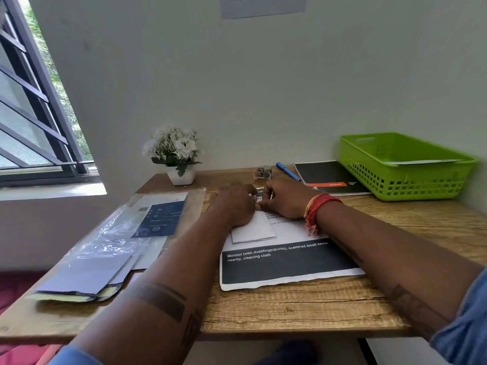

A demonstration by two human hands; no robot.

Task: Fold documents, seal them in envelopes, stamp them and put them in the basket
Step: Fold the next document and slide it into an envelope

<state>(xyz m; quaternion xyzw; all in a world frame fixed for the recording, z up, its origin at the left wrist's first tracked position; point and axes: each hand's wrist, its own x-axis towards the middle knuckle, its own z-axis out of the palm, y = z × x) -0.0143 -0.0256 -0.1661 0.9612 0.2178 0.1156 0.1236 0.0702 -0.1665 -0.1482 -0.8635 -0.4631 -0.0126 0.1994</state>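
We press a folded sheet flat at the middle of the wooden table [303, 309].

The table runs from the near edge to the far wall. At its far right stands a green perforated plastic basket [411, 177] with a white envelope [424, 162] lying inside. On the left lies a pile of clear plastic sleeves and blue-white envelopes [113, 243]. In the middle a printed white sheet with a black band [287, 262] lies flat, and on it a small folded white paper [254, 229]. Our left hand [234, 206] rests on that paper, fingers curled; our right hand [284, 198] pinches its far edge.
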